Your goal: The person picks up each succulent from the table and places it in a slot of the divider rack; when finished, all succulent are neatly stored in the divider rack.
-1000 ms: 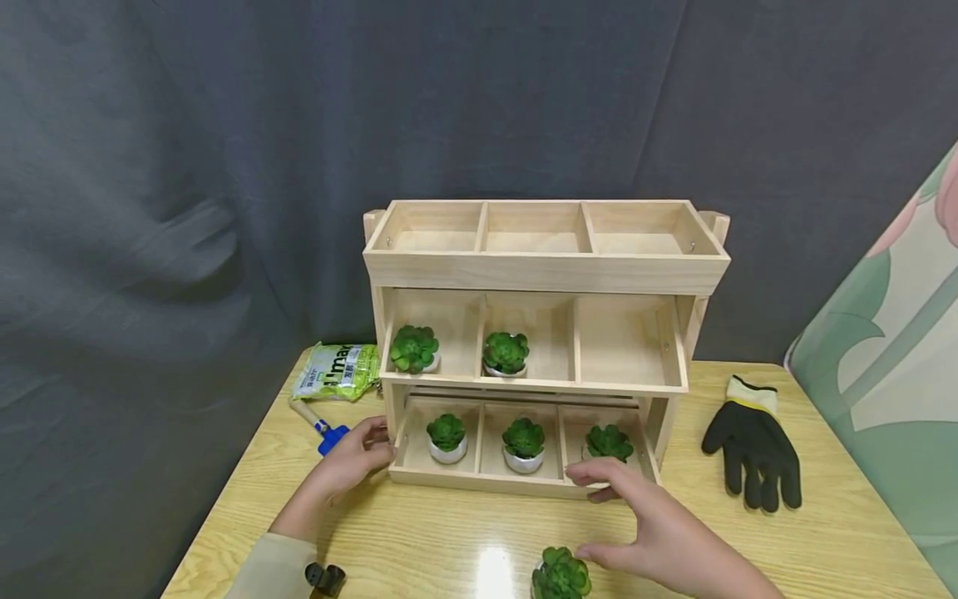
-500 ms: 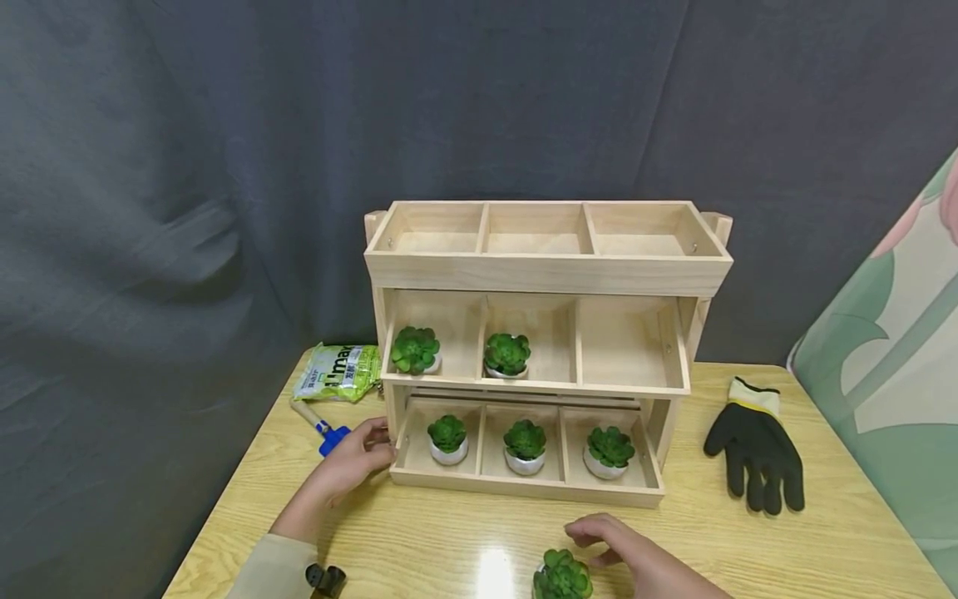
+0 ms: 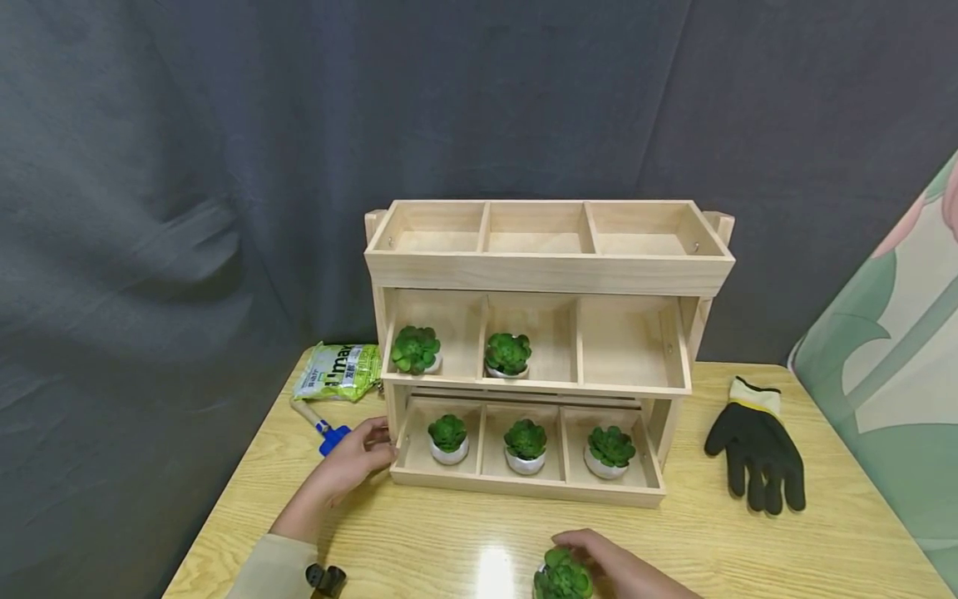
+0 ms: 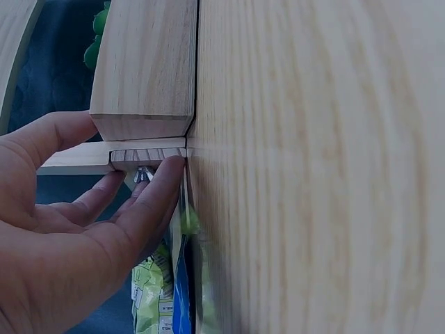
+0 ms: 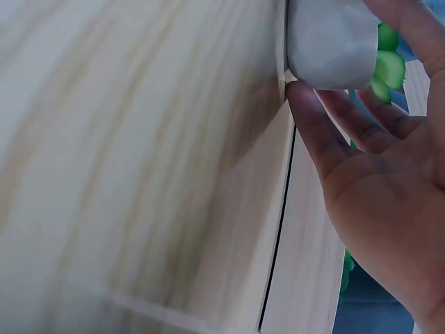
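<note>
A three-tier wooden plant rack stands on the table. At its lower left corner my left hand holds on, the thumb on the tray's end and the fingertips against the leg's end in the left wrist view. Near the table's front, my right hand has its thumb and fingers round a succulent in a white pot. That pot sits at table level in the right wrist view, fingertips at its base. Potted succulents fill the bottom tier, one per compartment, and two stand in the middle tier's left and centre compartments.
A black work glove with a pale cuff lies at the right. Behind my left hand are a blue-headed small shovel and a green-and-white plastic bag. A dark curtain hangs behind the rack.
My right hand has drawn back from the bottom tier's right compartment toward the front and come round the succulent on the table. My left hand stays at the rack's corner.
</note>
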A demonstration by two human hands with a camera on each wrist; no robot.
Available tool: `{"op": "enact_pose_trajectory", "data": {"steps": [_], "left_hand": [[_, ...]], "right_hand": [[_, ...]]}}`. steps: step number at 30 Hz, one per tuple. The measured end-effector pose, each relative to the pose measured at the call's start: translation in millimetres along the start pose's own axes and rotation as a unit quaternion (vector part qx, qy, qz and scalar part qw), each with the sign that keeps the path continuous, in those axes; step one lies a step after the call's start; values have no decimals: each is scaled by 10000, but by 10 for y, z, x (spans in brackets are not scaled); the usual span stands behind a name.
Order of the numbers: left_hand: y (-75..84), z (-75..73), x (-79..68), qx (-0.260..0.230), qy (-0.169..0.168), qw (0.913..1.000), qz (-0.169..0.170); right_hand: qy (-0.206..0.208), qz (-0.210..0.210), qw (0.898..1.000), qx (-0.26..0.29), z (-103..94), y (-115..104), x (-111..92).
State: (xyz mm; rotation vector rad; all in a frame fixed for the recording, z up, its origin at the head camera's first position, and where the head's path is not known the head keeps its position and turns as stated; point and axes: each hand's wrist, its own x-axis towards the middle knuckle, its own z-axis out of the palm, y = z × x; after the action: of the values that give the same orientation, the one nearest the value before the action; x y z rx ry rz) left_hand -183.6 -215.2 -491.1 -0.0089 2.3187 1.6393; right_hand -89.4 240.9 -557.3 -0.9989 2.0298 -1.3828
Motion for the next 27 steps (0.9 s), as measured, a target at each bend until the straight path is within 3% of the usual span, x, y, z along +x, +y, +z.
{"op": "enact_pose_trajectory", "data": {"steps": [5, 8, 19, 27], "left_hand": [[-4, -3, -5, -5, -24, 10000, 15], [-5, -4, -5, -41, -41, 10000, 14], [-16, -6, 12, -32, -27, 10000, 30], [-19, -9, 14, -91, -87, 9999, 54]], "right_hand": [[-199, 219, 9961, 827, 36, 261, 40], [-274, 179, 9931, 1129, 49, 297, 60], [-273, -331, 9873, 1529, 55, -417, 161], [-308, -193, 9831, 1795, 63, -522, 162]]}}
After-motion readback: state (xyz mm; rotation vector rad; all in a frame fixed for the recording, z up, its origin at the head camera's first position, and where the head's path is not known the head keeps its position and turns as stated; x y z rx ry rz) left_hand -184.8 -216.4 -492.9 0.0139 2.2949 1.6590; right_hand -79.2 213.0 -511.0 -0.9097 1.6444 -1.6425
